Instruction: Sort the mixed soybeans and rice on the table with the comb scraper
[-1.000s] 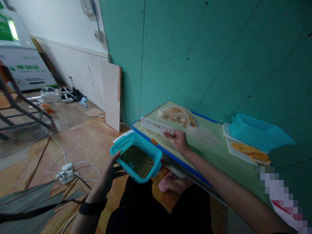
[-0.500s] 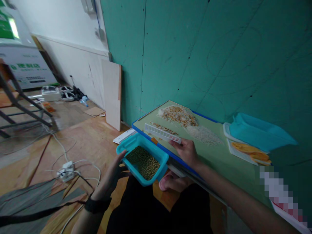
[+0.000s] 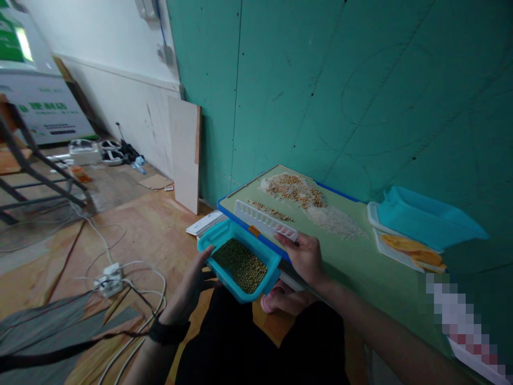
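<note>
My left hand (image 3: 196, 283) grips the left rim of a turquoise plastic tub (image 3: 228, 230), its thumb over the edge. Green and yellowish beans (image 3: 242, 267) lie in the tub, which is beside the table's near edge. Between the fingers of my right hand (image 3: 302, 254) is a white slotted plastic strip (image 3: 262, 219), held low over the tabletop near the tub. Just beyond the strip runs a thin line of yellow beans (image 3: 270, 210). Farther back, a pile of yellow beans (image 3: 294, 190) mixes with white rice-like grains (image 3: 336, 222).
The pale green table (image 3: 360, 272) has a blue edge and stands against a green wall (image 3: 300, 80). At its right are a turquoise scoop-shaped container (image 3: 428, 214) and yellow cloth (image 3: 412, 251). A power strip (image 3: 110, 280) with cables lies on the floor at left.
The tub in my left hand has shifted slightly right and up, closer to the table edge. The white strip has tilted a little in my right hand.
</note>
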Demonstrator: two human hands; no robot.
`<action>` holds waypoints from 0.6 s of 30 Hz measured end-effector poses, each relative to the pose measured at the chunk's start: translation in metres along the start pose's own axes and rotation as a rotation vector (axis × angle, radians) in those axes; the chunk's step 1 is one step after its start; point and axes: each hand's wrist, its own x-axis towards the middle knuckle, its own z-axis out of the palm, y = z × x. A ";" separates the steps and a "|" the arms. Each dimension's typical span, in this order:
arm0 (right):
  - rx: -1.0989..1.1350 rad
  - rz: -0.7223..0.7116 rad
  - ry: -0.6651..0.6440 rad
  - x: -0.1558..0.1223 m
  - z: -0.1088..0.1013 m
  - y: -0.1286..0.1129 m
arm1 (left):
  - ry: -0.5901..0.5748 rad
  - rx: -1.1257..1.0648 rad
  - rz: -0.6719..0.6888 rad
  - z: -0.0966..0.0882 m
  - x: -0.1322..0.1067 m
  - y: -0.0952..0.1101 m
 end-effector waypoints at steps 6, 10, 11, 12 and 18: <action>-0.091 -0.097 -0.014 0.039 0.017 0.004 | 0.073 0.019 -0.052 0.001 -0.001 0.023; -0.054 -0.094 -0.048 0.032 0.015 0.001 | 0.067 0.006 -0.015 0.000 -0.006 0.032; -0.035 -0.083 -0.058 0.027 0.013 0.000 | 0.065 0.003 -0.006 0.000 -0.006 0.033; -0.014 -0.069 -0.069 0.023 0.009 0.000 | 0.071 0.004 -0.005 0.000 -0.007 0.033; 0.050 0.042 0.117 0.036 -0.044 0.024 | 0.027 0.009 -0.062 0.008 -0.016 0.024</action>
